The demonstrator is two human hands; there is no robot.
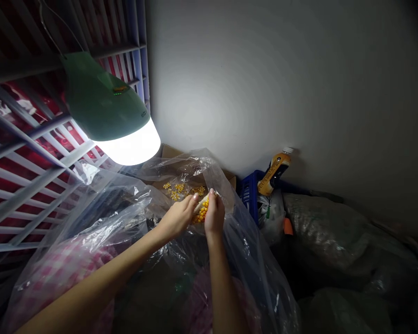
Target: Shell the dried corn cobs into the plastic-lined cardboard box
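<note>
clasping a partly bare corn cob (202, 202) between left hand (180, 214) and right hand (215, 216); probably risked flinging kernels (200, 214) beyond the plastic sheet (252, 260) by twisting too hard.

The corn (201, 215) is golden yellow with a whitish stripe; loose kernels (176, 191), yellow. Lamp (101, 106): green, glowing white below. Cloth (61, 273): pink-and-white check. Basket (252, 180): blue. Bottle (279, 163): orange and black, white-capped.

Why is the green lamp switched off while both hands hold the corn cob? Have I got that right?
Not quite: the head view shows the green lamp switched on, glowing bright white. The left hand and right hand do hold the corn cob.
</note>
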